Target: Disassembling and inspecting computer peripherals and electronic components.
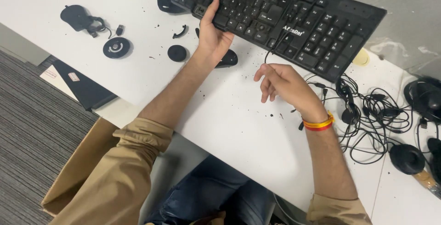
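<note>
Left grip: the left hand clasps the near edge of the keyboard, thumb up over the keys, fingers hidden beneath.
Right grip: the right hand pinches the thin black cable between curled fingertips, just in front of the keyboard.
Keyboard: tilted, its left end lifted off the white bench, its far right end near the bench edge.
Cable: runs from the pinch up across the keys.
Risk, pull: a hard tug on the cable could, I judge, strain it where it enters the keyboard.
Risk, slip: held at one edge only, the keyboard may twist or drop onto the small black parts beside the left wrist.
Risk, snag: the tangle of wires and headset pieces at the right lies close enough to catch.
Debris: dark crumbs dot the bench and could get under the keys.
</note>
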